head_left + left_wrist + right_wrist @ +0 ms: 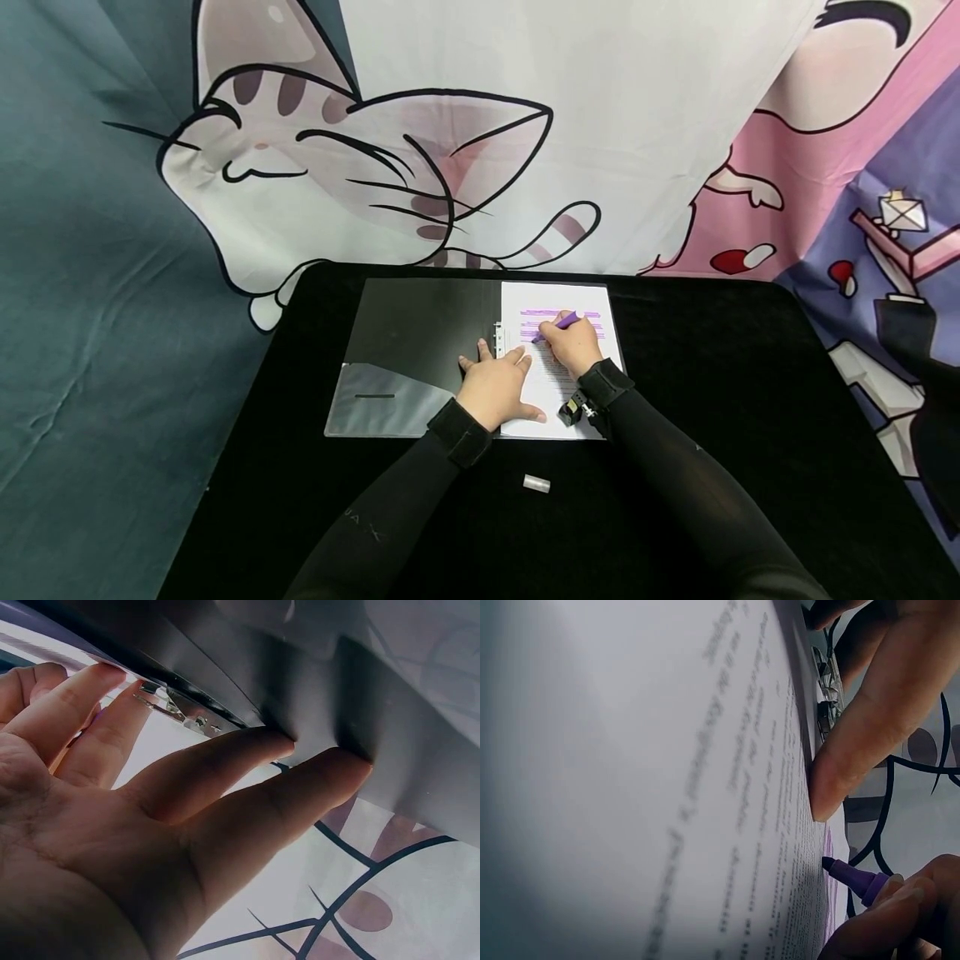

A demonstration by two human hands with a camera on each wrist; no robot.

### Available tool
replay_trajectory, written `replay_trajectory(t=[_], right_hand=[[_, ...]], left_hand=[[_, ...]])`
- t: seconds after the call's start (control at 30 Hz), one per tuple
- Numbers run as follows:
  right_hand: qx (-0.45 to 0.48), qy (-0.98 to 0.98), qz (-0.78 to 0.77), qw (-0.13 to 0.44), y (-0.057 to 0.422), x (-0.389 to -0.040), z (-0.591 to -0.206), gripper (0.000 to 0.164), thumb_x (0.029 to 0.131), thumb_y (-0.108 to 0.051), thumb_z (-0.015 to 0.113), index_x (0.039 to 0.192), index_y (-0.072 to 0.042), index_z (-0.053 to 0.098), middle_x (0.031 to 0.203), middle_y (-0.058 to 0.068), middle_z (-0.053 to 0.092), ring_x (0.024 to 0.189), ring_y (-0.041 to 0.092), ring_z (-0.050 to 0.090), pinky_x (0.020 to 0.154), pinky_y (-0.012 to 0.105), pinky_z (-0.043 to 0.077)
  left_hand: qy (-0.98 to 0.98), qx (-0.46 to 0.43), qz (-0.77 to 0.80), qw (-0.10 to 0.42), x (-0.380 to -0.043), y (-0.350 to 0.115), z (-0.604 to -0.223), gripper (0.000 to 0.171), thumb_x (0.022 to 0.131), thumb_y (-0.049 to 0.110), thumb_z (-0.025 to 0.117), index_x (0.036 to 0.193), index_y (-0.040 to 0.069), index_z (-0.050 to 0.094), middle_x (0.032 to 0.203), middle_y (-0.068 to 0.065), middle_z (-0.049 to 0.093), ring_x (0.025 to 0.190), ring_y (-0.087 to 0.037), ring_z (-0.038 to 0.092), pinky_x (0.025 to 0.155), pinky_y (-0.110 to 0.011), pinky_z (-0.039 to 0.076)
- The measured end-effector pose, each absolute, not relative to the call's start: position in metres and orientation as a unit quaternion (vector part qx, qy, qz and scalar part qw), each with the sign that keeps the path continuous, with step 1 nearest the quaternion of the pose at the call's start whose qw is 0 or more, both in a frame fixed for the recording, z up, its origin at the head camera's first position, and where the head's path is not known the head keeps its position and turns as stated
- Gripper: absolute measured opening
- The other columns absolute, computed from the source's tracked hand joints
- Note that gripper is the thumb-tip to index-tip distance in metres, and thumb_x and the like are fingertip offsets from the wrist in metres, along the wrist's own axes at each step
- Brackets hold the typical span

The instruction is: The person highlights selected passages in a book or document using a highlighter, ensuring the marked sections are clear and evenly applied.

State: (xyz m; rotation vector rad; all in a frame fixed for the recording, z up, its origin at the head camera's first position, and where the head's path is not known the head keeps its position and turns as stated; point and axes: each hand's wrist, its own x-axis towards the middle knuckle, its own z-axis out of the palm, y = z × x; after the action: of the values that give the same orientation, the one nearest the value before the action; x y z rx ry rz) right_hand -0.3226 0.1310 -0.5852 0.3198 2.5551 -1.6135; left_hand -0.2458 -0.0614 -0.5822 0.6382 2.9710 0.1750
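Note:
My right hand [574, 346] grips a purple highlighter [567, 320], its tip at the lines of print on a white sheet [555, 392]. Purple strokes cover several upper lines of that sheet. In the right wrist view the highlighter [859, 881] is pinched close to its dark tip, right by the purple marks. My left hand [495, 387] lies with fingers spread over the folder's middle, thumb on the sheet and other fingertips near the metal clip [498, 337]. The left wrist view shows the left hand's fingers [247, 787] straight against the dark folder [423, 325].
A small silvery-white cylinder [536, 483] lies on the black table [712, 375] in front of the folder. The folder's left cover has a grey translucent pocket [382, 408]. Behind the table hangs a cloth [637, 125] printed with cartoon cats.

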Motion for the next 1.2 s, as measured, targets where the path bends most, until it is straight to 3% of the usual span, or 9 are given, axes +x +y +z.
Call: replay_trajectory(t=[0.43, 0.73, 1.2], right_hand=[[0.105, 0.839, -0.531, 0.048, 0.127, -0.313, -0.569, 0.024, 0.095, -0.018, 0.072, 0.074, -0.014, 0.061, 0.061, -0.002, 0.065, 0.052, 0.013, 0.054, 0.048, 0.029, 0.044], [0.103, 0.84, -0.531, 0.048, 0.119, -0.292, -0.533, 0.023, 0.097, -0.012, 0.069, 0.076, -0.01, 0.06, 0.063, -0.002, 0.062, 0.056, 0.011, 0.052, 0.052, 0.024, 0.041], [0.105, 0.841, -0.53, 0.042, 0.126, -0.299, -0.545, 0.021, 0.095, -0.013, 0.069, 0.075, -0.011, 0.061, 0.063, 0.001, 0.063, 0.055, 0.014, 0.052, 0.05, 0.028, 0.041]], left_hand=[[0.975, 0.209, 0.051, 0.05, -0.246, -0.061, -0.582, 0.12, 0.071, 0.096, 0.083, 0.167, 0.029, 0.06, 0.178, 0.007, 0.053, 0.155, -0.073, 0.042, 0.102, -0.092, 0.052], [0.975, 0.208, 0.057, 0.05, -0.245, -0.061, -0.581, 0.119, 0.071, 0.096, 0.083, 0.167, 0.029, 0.061, 0.179, 0.007, 0.052, 0.156, -0.073, 0.041, 0.102, -0.092, 0.052], [0.975, 0.21, 0.059, 0.042, -0.244, -0.062, -0.58, 0.121, 0.07, 0.098, 0.081, 0.166, 0.029, 0.061, 0.178, 0.007, 0.052, 0.154, -0.073, 0.043, 0.101, -0.092, 0.052]])
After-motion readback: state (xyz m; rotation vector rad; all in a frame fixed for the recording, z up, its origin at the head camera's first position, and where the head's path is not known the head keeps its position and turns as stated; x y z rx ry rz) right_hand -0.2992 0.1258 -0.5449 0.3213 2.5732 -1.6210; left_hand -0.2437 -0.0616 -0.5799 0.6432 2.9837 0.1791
